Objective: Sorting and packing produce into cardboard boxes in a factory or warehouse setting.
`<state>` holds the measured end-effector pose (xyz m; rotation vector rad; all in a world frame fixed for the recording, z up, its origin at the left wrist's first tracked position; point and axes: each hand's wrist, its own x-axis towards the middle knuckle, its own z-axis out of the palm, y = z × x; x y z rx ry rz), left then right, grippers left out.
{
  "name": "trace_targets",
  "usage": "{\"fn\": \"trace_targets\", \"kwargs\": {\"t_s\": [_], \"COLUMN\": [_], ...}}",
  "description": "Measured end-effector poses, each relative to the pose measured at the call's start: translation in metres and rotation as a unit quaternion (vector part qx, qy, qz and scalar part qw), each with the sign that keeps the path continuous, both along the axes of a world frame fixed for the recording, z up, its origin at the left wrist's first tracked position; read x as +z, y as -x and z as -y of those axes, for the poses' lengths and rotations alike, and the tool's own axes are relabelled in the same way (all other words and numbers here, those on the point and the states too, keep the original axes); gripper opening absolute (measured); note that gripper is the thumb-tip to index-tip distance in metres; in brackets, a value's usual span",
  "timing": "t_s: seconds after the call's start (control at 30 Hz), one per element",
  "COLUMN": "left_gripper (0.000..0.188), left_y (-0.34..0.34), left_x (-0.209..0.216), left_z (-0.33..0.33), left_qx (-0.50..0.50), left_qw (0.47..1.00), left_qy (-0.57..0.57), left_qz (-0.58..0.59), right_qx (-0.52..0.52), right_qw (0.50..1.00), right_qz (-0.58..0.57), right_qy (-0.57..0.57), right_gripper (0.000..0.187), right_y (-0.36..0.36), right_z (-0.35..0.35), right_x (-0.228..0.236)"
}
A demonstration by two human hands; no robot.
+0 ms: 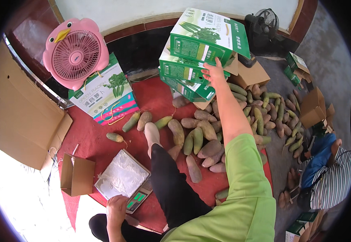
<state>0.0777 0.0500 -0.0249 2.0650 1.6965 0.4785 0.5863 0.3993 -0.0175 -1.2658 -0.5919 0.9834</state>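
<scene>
a big flattened cardboard sheet (16, 117) leans at the far left, with a small open brown box (77, 175) on the red floor (151, 97) below it. a pink bird-shaped fan (75, 52) sits on a green and white carton (105, 94). near the lower middle a scale (123, 179) with a white plastic-covered tray lies on the floor; the left hand (116, 207) rests flat at its front edge, fingers loosely spread, gripping nothing. a leg in black (171, 181) stretches forward, the bare foot (151, 135) just beside loose green and brown radishes (199, 141) heaped over the floor. right of centre the right hand (213, 74) reaches up to a stack of green cartons (191, 68), fingers open and pressed against the underside of the top carton (209, 34), which is tilted; it touches rather than clamps. the hands are well apart. a black fan (264, 24) stands behind, more radishes spread to the right, and another person in a striped top (330, 177) crouches at the right edge near small boxes (314, 107).
</scene>
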Motion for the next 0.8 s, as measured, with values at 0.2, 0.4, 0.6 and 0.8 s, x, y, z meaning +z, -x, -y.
{"fn": "trace_targets", "kwargs": {"t_s": [0.2, 0.4, 0.6, 0.8], "left_gripper": [0.011, 0.011, 0.011, 0.012], "left_y": [0.017, 0.017, 0.022, 0.022], "left_x": [-0.015, -0.018, -0.019, -0.010], "left_z": [0.006, 0.007, 0.013, 0.021], "left_qx": [0.037, 0.058, 0.062, 0.072], "left_qw": [0.999, 0.997, 0.997, 0.997], "left_qy": [0.024, 0.040, 0.033, 0.028], "left_qz": [-0.009, -0.028, -0.023, -0.028], "right_qx": [0.000, 0.051, -0.020, -0.013], "right_qw": [0.997, 0.982, 0.978, 0.986], "right_qz": [-0.074, -0.164, -0.163, -0.046], "right_qy": [-0.028, -0.078, -0.128, -0.161], "right_gripper": [0.079, 0.034, 0.042, 0.045], "right_y": [-0.002, -0.028, 0.011, 0.044], "right_z": [-0.020, -0.036, -0.020, 0.019], "right_x": [-0.009, -0.010, 0.023, 0.078]}}
